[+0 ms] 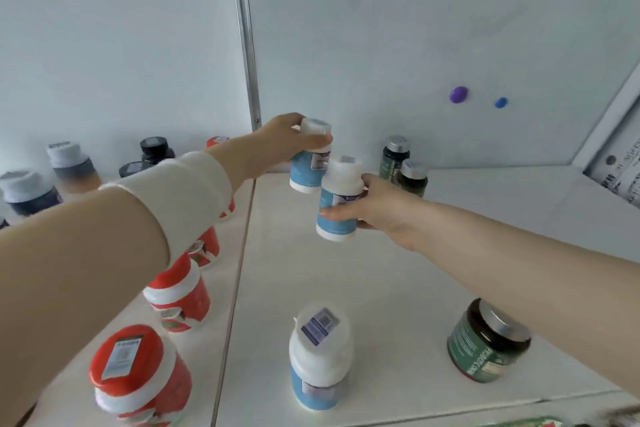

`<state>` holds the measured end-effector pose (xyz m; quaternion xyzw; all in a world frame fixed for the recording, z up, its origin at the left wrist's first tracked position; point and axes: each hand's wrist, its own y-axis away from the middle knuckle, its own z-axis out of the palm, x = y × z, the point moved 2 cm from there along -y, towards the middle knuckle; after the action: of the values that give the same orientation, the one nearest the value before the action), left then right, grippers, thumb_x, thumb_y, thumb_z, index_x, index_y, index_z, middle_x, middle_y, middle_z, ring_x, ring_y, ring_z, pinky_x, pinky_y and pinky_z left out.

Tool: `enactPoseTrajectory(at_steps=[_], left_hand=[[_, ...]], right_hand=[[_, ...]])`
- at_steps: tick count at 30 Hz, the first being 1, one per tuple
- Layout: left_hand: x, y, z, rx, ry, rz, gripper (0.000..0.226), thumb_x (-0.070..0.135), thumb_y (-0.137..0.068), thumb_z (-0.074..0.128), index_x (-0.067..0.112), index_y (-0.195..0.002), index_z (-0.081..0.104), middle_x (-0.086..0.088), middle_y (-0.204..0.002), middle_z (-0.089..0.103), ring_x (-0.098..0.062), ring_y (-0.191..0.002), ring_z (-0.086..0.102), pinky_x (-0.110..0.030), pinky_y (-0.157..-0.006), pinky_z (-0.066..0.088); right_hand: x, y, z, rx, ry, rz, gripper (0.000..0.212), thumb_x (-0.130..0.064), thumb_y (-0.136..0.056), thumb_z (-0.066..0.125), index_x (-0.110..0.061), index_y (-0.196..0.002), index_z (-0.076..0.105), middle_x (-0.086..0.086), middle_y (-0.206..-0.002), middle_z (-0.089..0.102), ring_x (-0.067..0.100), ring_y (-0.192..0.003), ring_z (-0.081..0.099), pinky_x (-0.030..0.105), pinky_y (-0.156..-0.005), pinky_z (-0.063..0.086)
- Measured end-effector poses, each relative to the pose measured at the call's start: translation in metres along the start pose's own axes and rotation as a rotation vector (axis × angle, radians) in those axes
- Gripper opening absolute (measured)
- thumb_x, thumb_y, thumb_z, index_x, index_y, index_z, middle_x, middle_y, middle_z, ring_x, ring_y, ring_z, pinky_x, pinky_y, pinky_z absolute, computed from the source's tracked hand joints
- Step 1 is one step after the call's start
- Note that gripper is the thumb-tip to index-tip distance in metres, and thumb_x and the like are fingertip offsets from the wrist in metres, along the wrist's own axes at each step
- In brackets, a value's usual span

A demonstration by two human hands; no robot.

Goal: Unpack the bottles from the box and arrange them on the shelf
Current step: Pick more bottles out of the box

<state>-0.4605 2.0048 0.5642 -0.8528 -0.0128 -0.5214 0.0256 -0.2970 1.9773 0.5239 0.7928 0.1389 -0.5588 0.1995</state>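
Observation:
My left hand grips a white-capped bottle with a blue label near its cap, far back on the white shelf. Just in front of it, my right hand holds a second blue-label bottle by its side, slightly above the shelf surface. The two bottles almost touch. A third blue-label bottle stands upright near the shelf's front edge. The box is out of view.
Red jars with white bands line the left section behind a metal divider. Dark bottles stand at the back left. Green-label jars with silver lids stand at the back and front right.

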Motion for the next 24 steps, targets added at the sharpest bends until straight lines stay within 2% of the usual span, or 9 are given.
enactPoseTrajectory(at_steps=[2, 5, 7, 10, 15, 19, 24], left_hand=[[-0.007, -0.020, -0.001, -0.011, -0.072, -0.004, 0.033, 0.026, -0.082, 0.070, 0.012, -0.108, 0.056, -0.008, -0.105, 0.062, -0.022, -0.096, 0.061, -0.035, -0.094, 0.049], [-0.015, -0.043, 0.003, -0.030, -0.231, -0.003, 0.033, 0.027, -0.081, 0.071, 0.012, -0.107, 0.058, -0.004, -0.098, 0.059, -0.018, -0.089, 0.056, -0.030, -0.081, 0.049], [-0.019, -0.053, 0.007, -0.029, -0.306, 0.004, 0.038, 0.030, -0.080, 0.071, 0.011, -0.111, 0.059, -0.001, -0.096, 0.056, -0.017, -0.086, 0.052, -0.021, -0.066, 0.042], [-0.027, -0.067, 0.011, -0.052, -0.341, -0.002, 0.041, 0.033, -0.080, 0.071, 0.010, -0.113, 0.058, 0.001, -0.095, 0.055, -0.015, -0.085, 0.050, -0.018, -0.061, 0.037], [-0.036, -0.081, 0.011, -0.060, -0.347, 0.011, 0.044, 0.028, -0.081, 0.070, 0.009, -0.118, 0.055, 0.000, -0.103, 0.054, -0.016, -0.091, 0.051, -0.023, -0.074, 0.038], [-0.040, -0.085, 0.011, -0.053, -0.329, 0.023, 0.044, 0.026, -0.082, 0.070, 0.009, -0.119, 0.054, -0.001, -0.104, 0.053, -0.017, -0.092, 0.049, -0.018, -0.065, 0.039], [-0.039, -0.083, 0.011, -0.052, -0.350, 0.005, 0.055, 0.028, -0.081, 0.070, 0.011, -0.128, 0.045, -0.005, -0.123, 0.054, -0.018, -0.101, 0.051, -0.026, -0.083, 0.040]], right_hand=[[0.001, -0.018, 0.002, 0.009, 0.030, -0.001, 0.024, -0.004, -0.076, 0.074, -0.013, -0.086, 0.054, -0.007, -0.072, 0.051, 0.002, -0.066, 0.048, 0.013, -0.065, 0.040], [0.002, -0.044, 0.012, 0.017, 0.140, -0.006, 0.031, -0.009, -0.071, 0.078, -0.019, -0.075, 0.049, -0.006, -0.069, 0.053, 0.008, -0.066, 0.049, 0.018, -0.064, 0.040], [0.008, -0.060, 0.014, 0.068, 0.196, -0.015, 0.039, -0.016, -0.064, 0.083, -0.018, -0.089, 0.052, -0.004, -0.082, 0.059, 0.012, -0.079, 0.055, 0.024, -0.075, 0.047], [0.014, -0.074, 0.014, 0.140, 0.265, -0.007, 0.069, -0.022, -0.058, 0.086, -0.017, -0.118, 0.051, 0.001, -0.111, 0.063, 0.019, -0.106, 0.058, 0.035, -0.095, 0.048], [0.018, -0.083, 0.013, 0.176, 0.342, 0.004, 0.072, -0.019, -0.064, 0.083, -0.015, -0.125, 0.045, 0.001, -0.122, 0.058, 0.021, -0.115, 0.054, 0.031, -0.094, 0.044], [0.021, -0.082, 0.016, 0.193, 0.307, -0.016, 0.074, -0.018, -0.066, 0.083, -0.015, -0.128, 0.042, 0.001, -0.125, 0.055, 0.020, -0.116, 0.053, 0.029, -0.093, 0.043], [0.023, -0.081, 0.017, 0.195, 0.292, -0.006, 0.075, -0.022, -0.066, 0.082, -0.015, -0.129, 0.042, 0.000, -0.126, 0.055, 0.019, -0.115, 0.053, 0.028, -0.091, 0.043]])
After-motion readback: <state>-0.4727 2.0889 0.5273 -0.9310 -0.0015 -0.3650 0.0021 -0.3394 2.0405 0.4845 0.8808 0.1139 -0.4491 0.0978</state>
